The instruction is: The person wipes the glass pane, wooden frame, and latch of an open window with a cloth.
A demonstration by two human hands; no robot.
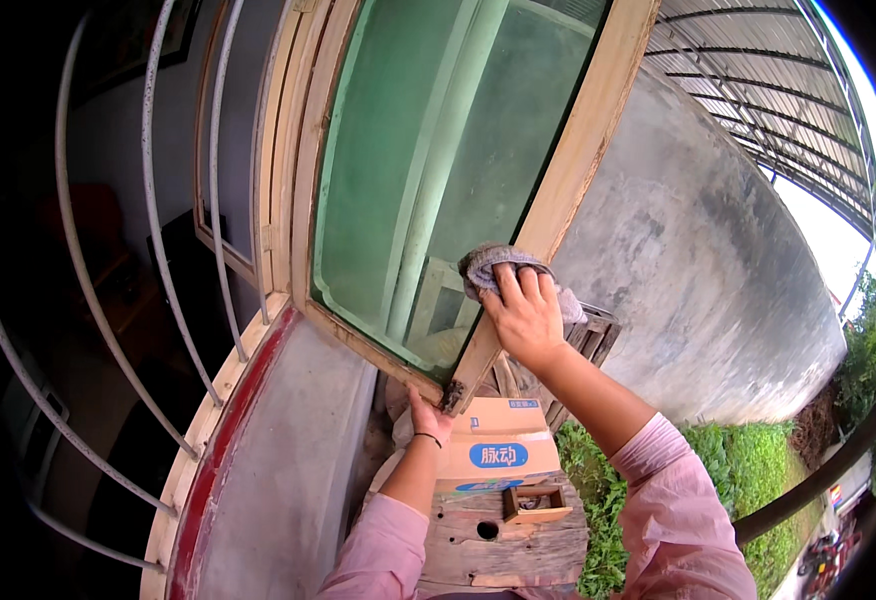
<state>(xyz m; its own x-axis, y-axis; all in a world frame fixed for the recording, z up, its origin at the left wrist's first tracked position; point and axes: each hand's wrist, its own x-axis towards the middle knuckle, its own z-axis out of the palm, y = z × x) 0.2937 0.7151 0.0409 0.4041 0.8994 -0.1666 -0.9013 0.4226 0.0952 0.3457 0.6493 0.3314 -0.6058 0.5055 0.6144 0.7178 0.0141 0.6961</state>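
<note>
An open window sash (598, 110) with a pale wooden frame and greenish glass (428, 160) swings outward from the wall. My right hand (526, 315) presses a grey cloth (488, 265) against the sash's outer edge, low on the frame. My left hand (428, 412) grips the bottom corner of the sash from below. Both arms wear pink sleeves.
Curved white window bars (158, 240) guard the opening at left, above a concrete sill (288, 470) with a red edge. Below me sit a cardboard box (498, 450), a wooden crate (593, 335) and worn wooden planks (503, 545). A grey wall (708, 270), grass (748, 460) and a metal roof lie right.
</note>
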